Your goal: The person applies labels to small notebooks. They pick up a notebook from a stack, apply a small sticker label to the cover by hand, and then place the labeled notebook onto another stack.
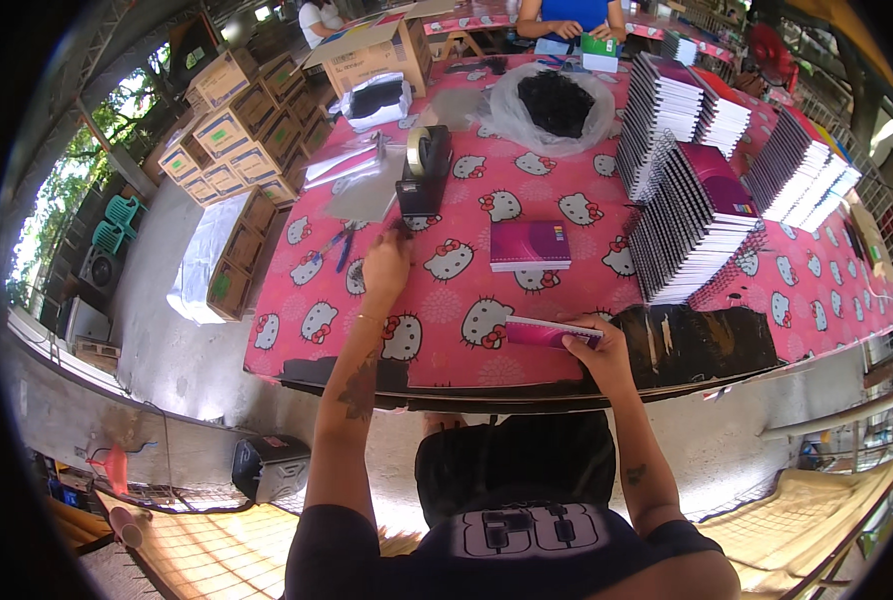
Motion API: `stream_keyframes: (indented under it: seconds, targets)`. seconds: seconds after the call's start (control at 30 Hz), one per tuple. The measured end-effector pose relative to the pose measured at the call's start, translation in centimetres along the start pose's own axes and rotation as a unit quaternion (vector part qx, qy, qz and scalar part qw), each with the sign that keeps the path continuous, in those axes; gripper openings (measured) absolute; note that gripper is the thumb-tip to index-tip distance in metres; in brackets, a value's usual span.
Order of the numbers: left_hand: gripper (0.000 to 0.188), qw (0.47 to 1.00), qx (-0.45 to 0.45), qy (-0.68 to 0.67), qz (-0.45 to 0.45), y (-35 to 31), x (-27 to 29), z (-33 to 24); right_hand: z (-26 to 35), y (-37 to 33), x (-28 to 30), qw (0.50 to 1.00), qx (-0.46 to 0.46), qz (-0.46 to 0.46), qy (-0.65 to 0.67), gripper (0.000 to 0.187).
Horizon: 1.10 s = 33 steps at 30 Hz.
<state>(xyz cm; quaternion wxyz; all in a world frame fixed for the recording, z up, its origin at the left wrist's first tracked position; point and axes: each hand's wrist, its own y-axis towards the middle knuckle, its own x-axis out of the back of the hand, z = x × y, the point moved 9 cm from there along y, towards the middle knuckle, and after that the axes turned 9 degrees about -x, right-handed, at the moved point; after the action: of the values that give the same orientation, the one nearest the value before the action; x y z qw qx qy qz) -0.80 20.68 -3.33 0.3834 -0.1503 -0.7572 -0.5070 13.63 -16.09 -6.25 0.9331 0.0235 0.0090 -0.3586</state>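
Note:
In my right hand [604,350] is a small purple notebook [539,333], thumb on its cover, tilted over the table's near edge. My left hand [387,264] reaches forward, fingers closed together just in front of a black tape dispenser [423,185]; a small dark thing shows at the fingertips, too small to name. Left of that hand lies a blue-handled cutting tool [345,250], perhaps scissors or pliers. A short stack of purple notebooks [530,246] lies flat between my hands, farther in. Clear plastic sheets [369,190] are spread left of the dispenser.
Tall stacks of spiral notebooks [702,225] stand on the right of the pink table [447,345]. A plastic bag of black pieces [557,105] and an open carton [377,65] are at the far side. Cartons [247,135] pile up left. Across the table, a person [572,18] handles small books.

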Motion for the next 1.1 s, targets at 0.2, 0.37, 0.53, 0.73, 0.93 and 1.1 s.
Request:
stream_keyframes:
  seconds: [0.2,0.37,0.53,0.73,0.93,1.1]
  targets:
    - [0.037,0.986,-0.009,-0.134,0.102,-2.1,-1.7,-5.8,-1.1,0.0,0.3,0.997,-0.039,0.016,-0.063,0.024]
    - [0.032,0.984,-0.013,-0.154,0.088,-1.6,-3.2,-1.2,0.7,-0.4,-2.0,0.992,-0.015,0.068,-0.103,0.026]
    - [0.026,0.893,0.168,-0.341,0.241,0.1,-5.6,1.0,-0.4,-0.6,-1.1,0.994,-0.016,0.044,-0.098,0.027]
    - [0.029,0.918,0.072,-0.318,0.225,0.5,-5.3,-0.6,-0.6,-0.4,-1.2,0.996,-0.028,0.041,-0.076,0.027]
    - [0.035,0.767,0.271,-0.529,0.242,-0.9,-6.3,0.9,0.2,-0.4,-1.3,0.994,-0.012,0.045,-0.103,0.026]
    - [0.027,0.925,0.115,-0.275,0.234,0.3,-3.6,-0.7,-0.1,-0.5,-1.2,0.994,-0.014,0.041,-0.096,0.027]
